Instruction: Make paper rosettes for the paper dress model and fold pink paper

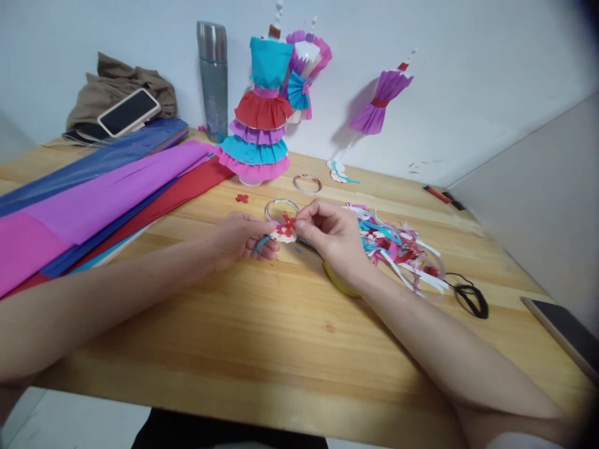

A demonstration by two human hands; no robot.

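Observation:
My left hand (247, 237) is closed on a small white scalloped piece of paper (283, 238) with a narrow blue strip (261, 245) hanging from it. My right hand (331, 229) pinches the edge of a red paper flower (288, 222) against the front of that white piece. Both hands are a little above the table, their fingertips almost touching. Another red paper flower (242, 198) lies flat on the wood beyond my left hand. Just behind the fingers is a roll of clear tape (276, 203), partly covered. A yellow curved handle (340, 282) shows beneath my right wrist, its remainder hidden.
Folded crepe paper (121, 193) covers the table's left side. Beyond stand a flask (213, 87) and a tiered paper dress (262, 112); a purple paper dress (381, 103) leans by the wall. Paper scraps (402, 246), a black cord (472, 298) and a phone (568, 330) lie right.

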